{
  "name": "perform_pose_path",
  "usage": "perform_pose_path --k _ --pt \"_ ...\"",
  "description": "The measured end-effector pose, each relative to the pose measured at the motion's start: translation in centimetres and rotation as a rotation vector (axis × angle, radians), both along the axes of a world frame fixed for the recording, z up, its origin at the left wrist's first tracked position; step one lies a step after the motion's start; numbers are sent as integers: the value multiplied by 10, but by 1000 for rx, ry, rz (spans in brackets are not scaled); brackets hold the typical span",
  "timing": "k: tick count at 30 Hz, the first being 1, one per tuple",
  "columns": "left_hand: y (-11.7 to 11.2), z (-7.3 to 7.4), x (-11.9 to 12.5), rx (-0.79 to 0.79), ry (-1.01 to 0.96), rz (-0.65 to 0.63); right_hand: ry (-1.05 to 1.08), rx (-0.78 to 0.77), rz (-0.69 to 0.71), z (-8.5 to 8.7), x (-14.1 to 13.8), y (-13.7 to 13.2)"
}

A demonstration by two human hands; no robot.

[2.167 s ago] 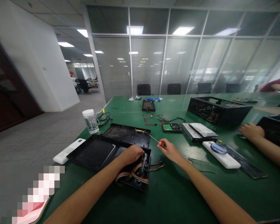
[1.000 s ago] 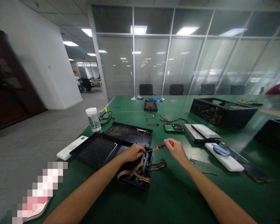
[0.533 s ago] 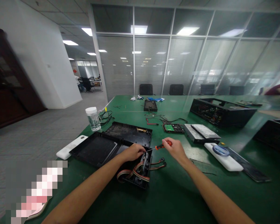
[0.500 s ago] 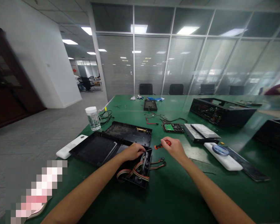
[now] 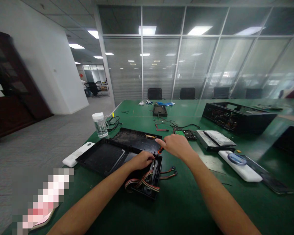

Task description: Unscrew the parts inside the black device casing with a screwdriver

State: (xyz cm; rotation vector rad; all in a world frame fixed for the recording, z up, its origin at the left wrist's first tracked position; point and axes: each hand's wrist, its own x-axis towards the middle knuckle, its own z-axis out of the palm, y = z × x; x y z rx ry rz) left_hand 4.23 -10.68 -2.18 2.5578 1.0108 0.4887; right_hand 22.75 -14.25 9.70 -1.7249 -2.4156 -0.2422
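Note:
My right hand is closed around an orange-and-black screwdriver. Its handle shows below my thumb, pointing down toward the upper right corner of a black plastic case. Inside that corner, the fingers of my left hand are pinched together; what they hold is too small to tell. Ribbon wires, striped red, white and black, loop over the near end of the case. Their plugs lie to the right. A dark panel lies just behind the case.
A water bottle and a white power bank-like block stand left. Behind my right hand lies a green circuit board. To the right are a metal drive, a roll of tape on a white block, and a large black housing.
My right hand has turned over and moved left and slightly up, bringing the screwdriver from a slanting to a steeper angle. My left hand stays at the case corner.

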Motion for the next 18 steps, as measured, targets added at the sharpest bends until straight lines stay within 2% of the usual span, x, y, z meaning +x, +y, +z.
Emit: perform_pose_path --k 5,9,12,16,18 --pt "0 1 0 -7 4 6 30 -16 137 -1 -4 -2" --pt "0 2 0 -6 -1 8 11 -8 -7 1 -4 0" --pt "-1 3 0 -10 8 10 46 -75 45 1 -1 -1" --pt "-2 4 1 -7 6 12 33 -30 -7 0 0 -4" --pt "-2 4 1 -9 9 21 47 -36 21 0 0 -5"
